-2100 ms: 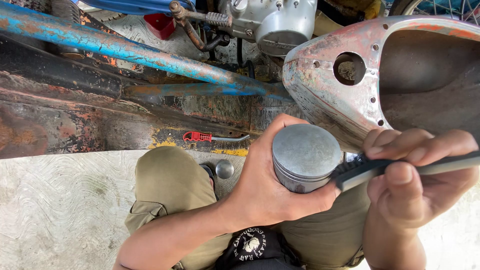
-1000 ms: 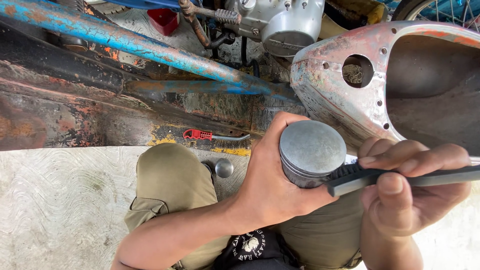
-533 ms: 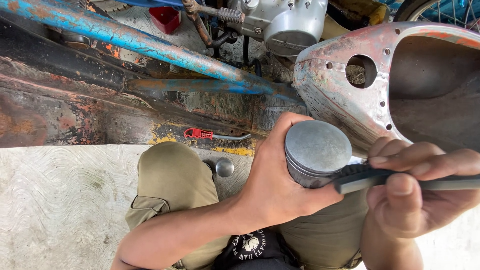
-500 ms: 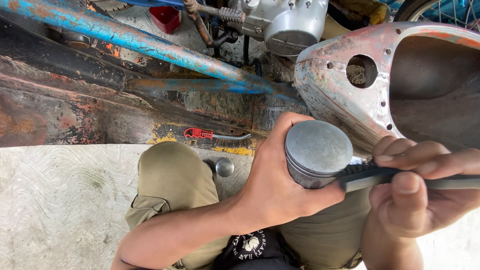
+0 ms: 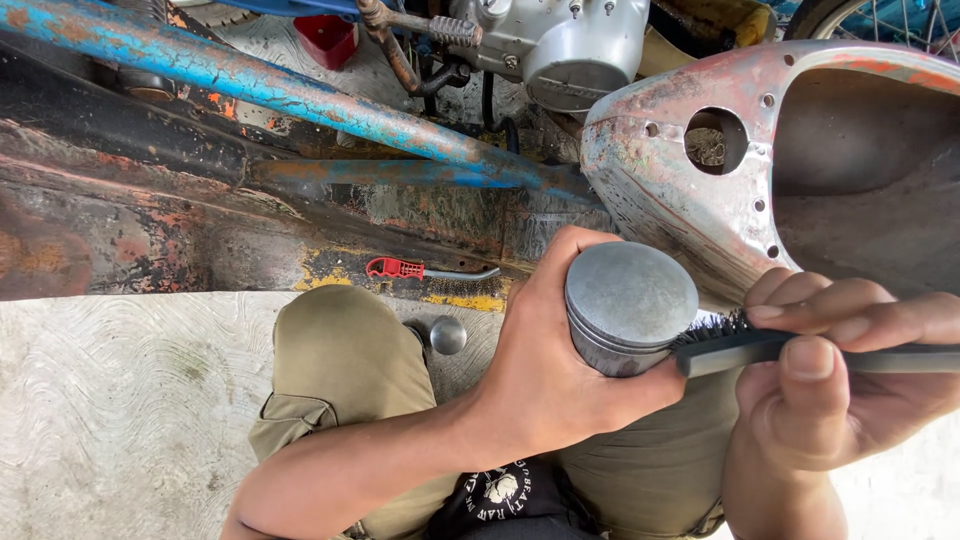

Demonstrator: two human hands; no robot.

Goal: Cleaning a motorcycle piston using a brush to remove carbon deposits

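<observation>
My left hand (image 5: 545, 370) grips a grey metal piston (image 5: 628, 305) around its side, flat crown facing up at me. In my right hand (image 5: 850, 375) I hold a black wire brush (image 5: 790, 347) by its handle, thumb on top. The brush's bristles press against the right side of the piston, at its ring grooves. Both hands hover above my knees in olive trousers (image 5: 345, 370).
A rusty motorcycle shell with a round hole (image 5: 700, 190) lies just beyond my hands. A blue rusted frame tube (image 5: 260, 90) crosses the top left, an engine casing (image 5: 575, 45) behind it. A red-handled wire brush (image 5: 425, 270) and a small metal cup (image 5: 447, 335) lie on the floor.
The piston and brush have stayed together while the view drifted slightly; my right hand shifted the brush a little along the piston's side.
</observation>
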